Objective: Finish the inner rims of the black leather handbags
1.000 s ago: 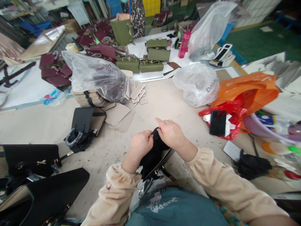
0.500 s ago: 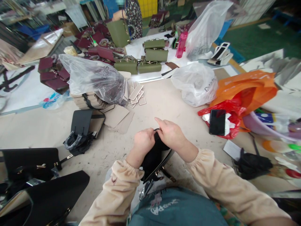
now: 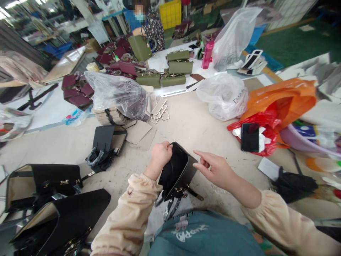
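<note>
A black bag (image 3: 189, 170) with gold-coloured fittings stands tilted in front of my body, its dark opening facing up. My left hand (image 3: 162, 153) is closed on the upper left edge of this bag. To the right of the bag is my right hand (image 3: 213, 168), with its index finger stretched out and thumb apart; it holds nothing, and its thumb tip is close to the bag's right side. Wrapped straps (image 3: 173, 206) hang at the bag's near end, by my green apron.
More black bags (image 3: 80, 209) lie at the left, with a smaller black piece (image 3: 103, 138) beyond. Card pieces (image 3: 160, 108) and plastic bags are farther back. A phone (image 3: 249, 138) rests on a red bag at right. A person (image 3: 155, 28) handles a green bag across the table.
My right hand has come off the bag's edge and moved right, its fingers now apart. The bag's opening has spread wider, while my left hand keeps its grip. The camera view has shifted slightly.
</note>
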Demonstrator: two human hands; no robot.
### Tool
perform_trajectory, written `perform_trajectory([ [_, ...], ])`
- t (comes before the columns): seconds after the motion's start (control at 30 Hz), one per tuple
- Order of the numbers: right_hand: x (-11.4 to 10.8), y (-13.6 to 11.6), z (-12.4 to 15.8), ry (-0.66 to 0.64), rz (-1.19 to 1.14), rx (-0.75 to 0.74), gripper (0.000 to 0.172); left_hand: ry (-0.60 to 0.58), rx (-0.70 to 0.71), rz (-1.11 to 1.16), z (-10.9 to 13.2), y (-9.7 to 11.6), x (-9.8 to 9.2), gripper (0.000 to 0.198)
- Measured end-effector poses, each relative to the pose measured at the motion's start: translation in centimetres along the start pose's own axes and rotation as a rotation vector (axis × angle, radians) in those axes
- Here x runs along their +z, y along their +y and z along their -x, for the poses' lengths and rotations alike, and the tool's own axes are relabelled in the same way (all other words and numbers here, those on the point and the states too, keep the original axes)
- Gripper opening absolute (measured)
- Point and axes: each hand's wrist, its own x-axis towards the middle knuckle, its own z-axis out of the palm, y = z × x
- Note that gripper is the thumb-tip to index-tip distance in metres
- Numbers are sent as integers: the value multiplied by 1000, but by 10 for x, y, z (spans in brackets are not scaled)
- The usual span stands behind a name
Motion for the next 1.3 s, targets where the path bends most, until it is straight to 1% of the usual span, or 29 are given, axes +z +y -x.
perform_trajectory([
  [0.1, 12, -17, 25, -124, -47, -49, 44, 30, -36, 19, 2, -6, -9, 27],
  [0.23, 25, -40, 41, -210, -19, -112, 50, 89, -106, 74, 9, -15, -24, 28],
  [0.4, 35, -65, 50, -242, 257, -172, 58, 162, -217, 236, 28, -29, -36, 25],
  [0.5, 44, -73, 57, -245, 386, -184, 64, 163, -301, 411, 42, -35, -38, 22],
  [0.57, 50, -75, 62, -229, 433, -161, 67, 153, -361, 553, 53, -37, -39, 18],
  [0.63, 54, -72, 66, -192, 449, -131, 67, 139, -421, 709, 68, -37, -38, 15],
  [0.7, 56, -62, 71, -151, 449, -116, 63, 118, -478, 864, 85, -37, -37, 11],
  [0.8, 58, -38, 77, -103, 427, -133, 58, 72, -572, 1065, 114, -37, -33, 7],
  [0.9, 55, -11, 78, -43, 322, -195, 62, 20, -685, 1210, 144, -37, -29, 6],
  [1.0, 45, 6, 72, 8, 135, -187, 67, -61, -787, 1314, 176, -32, -26, 8],
  [1.07, 35, 12, 64, 3, 39, -153, 65, -120, -833, 1361, 196, -27, -25, 11],
  [1.13, 28, 14, 54, -22, -16, -151, 60, -172, -871, 1412, 214, -23, -23, 14],
  [1.2, 25, 17, 45, -38, -42, -170, 55, -212, -926, 1497, 227, -21, -20, 16],
  [1.3, 30, 24, 36, -38, -69, -176, 52, -228, -1009, 1608, 235, -23, -10, 16],
])
